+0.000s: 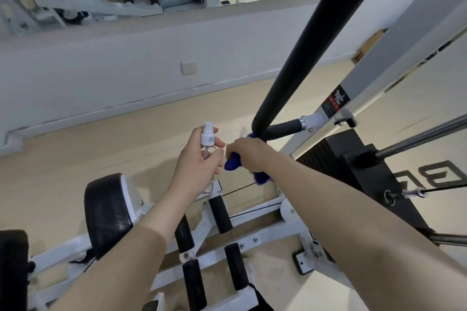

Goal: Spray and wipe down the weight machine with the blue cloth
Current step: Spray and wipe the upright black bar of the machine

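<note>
The weight machine (252,230) looks partly cleaned at most: the right hand (249,153) grips the blue cloth (232,161) at the black padded bar's (313,40) lower end, the left hand (199,159) clasps the spray bottle (208,139), and seat and rollers remain.

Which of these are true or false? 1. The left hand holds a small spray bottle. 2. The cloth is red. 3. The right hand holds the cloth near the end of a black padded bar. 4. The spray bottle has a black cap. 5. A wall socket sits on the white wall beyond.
1. True: the left hand grips the spray bottle.
2. False: the cloth is blue.
3. True: the right hand bunches the cloth right by the lower end of the black padded bar.
4. False: the bottle's cap is white, over a clear body.
5. True: a wall socket is on the white wall.
</note>
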Action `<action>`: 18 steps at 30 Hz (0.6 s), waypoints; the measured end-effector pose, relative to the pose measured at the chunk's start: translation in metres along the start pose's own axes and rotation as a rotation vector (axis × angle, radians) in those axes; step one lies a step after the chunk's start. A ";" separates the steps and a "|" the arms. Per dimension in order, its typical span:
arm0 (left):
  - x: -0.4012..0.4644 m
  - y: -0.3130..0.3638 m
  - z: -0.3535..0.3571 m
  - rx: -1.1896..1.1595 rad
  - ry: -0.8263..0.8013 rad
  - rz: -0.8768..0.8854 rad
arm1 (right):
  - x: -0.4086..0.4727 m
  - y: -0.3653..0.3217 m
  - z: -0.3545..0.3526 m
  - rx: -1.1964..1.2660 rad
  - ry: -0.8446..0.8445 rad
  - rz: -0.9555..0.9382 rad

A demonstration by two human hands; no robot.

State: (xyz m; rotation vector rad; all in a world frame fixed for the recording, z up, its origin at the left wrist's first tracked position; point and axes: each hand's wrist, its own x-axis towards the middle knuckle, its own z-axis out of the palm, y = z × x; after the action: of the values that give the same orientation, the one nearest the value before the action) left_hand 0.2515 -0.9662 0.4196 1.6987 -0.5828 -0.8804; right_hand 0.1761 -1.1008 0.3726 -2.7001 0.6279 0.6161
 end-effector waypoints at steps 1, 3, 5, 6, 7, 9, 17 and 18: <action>-0.005 0.003 -0.002 0.011 -0.013 0.013 | -0.006 -0.001 -0.001 0.114 -0.005 0.037; -0.016 0.010 -0.006 0.033 -0.033 0.050 | -0.023 -0.002 -0.006 0.205 0.070 0.111; -0.025 0.017 -0.011 0.055 -0.049 0.082 | -0.043 -0.004 -0.013 0.292 0.126 0.180; -0.031 0.025 -0.015 0.073 -0.058 0.108 | -0.056 -0.007 -0.018 0.342 0.155 0.203; -0.034 0.028 -0.017 0.097 -0.059 0.127 | -0.065 -0.007 -0.021 0.398 0.170 0.224; -0.050 0.043 -0.023 0.149 -0.077 0.186 | -0.093 -0.015 -0.030 0.491 0.210 0.258; -0.117 0.084 -0.038 0.395 -0.210 0.507 | -0.188 -0.073 -0.066 0.734 0.648 0.349; -0.128 0.088 -0.040 0.408 -0.234 0.540 | -0.205 -0.083 -0.071 0.744 0.708 0.354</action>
State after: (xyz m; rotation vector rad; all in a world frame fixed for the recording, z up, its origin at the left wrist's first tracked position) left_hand 0.2102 -0.8723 0.5427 1.6687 -1.3816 -0.5907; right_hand 0.0731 -0.9855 0.5455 -2.0370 1.2219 -0.4794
